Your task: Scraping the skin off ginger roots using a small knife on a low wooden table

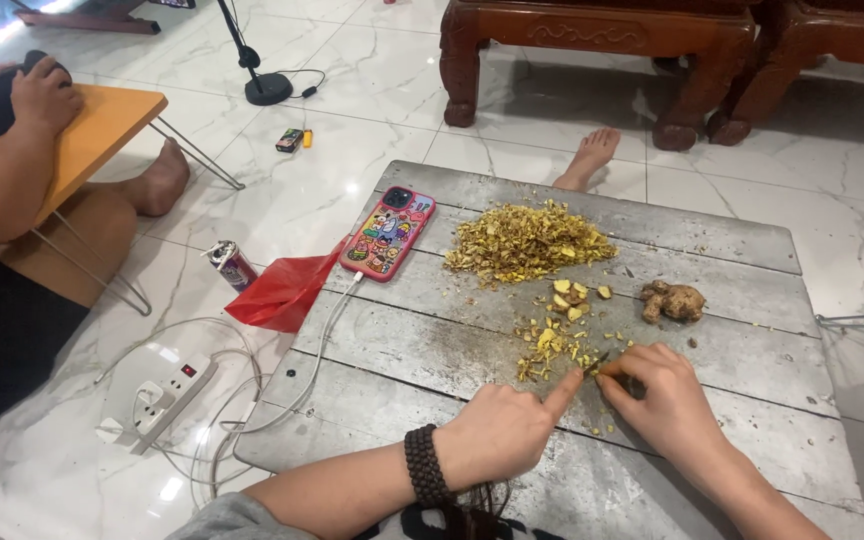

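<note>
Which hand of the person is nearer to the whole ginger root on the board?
Right. The right hand lies just below the ginger root; the left hand lies farther off, down and to the left of it.

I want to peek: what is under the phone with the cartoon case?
The phone lies flat on the grey wooden board, a white cable plugged into its end. The wood directly beneath it is covered.

Pink-cased phone [388,234]; red bag [282,292]
</note>
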